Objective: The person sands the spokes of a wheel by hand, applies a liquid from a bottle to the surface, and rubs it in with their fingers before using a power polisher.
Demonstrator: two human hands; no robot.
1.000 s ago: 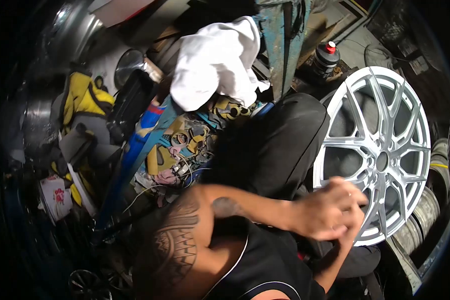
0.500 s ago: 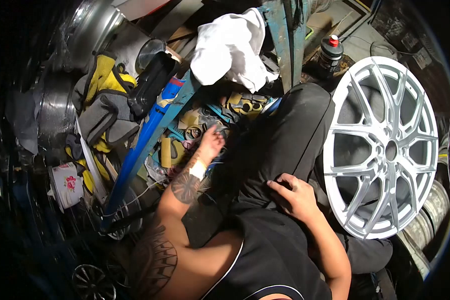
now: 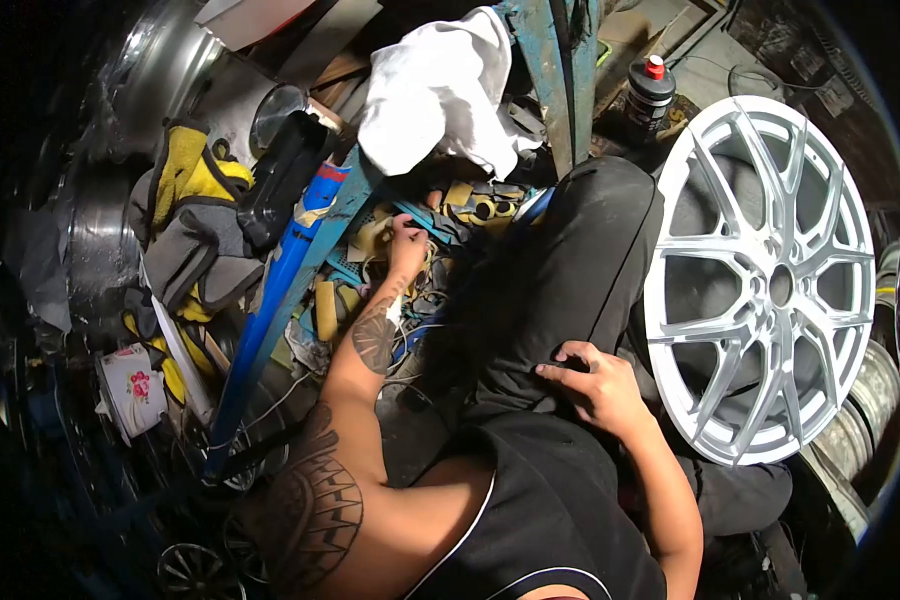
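My left hand (image 3: 408, 246) reaches into a pile of sanding pads and scraps (image 3: 355, 262) beyond the blue bar. Its fingers are curled among the pieces, and what they grip is too small to make out. My right hand (image 3: 600, 388) rests on my dark trouser leg, thumb and forefinger bent and a little apart, with nothing visible in it. To the right of my knee, a silver multi-spoke wheel (image 3: 782, 285) stands tilted, its face toward me.
A blue bar (image 3: 270, 305) slants along the left side. Beyond it lie yellow-grey gloves (image 3: 190, 220) and a floral container (image 3: 135, 390). A white cloth (image 3: 435, 95) hangs on the blue frame (image 3: 548, 75). A dark bottle with a red cap (image 3: 650, 95) stands behind the wheel.
My left hand has moved forward and slightly left, deeper into the pile, and its fingers have curled. The fingers of my right hand are more bent. The view has shifted slightly.
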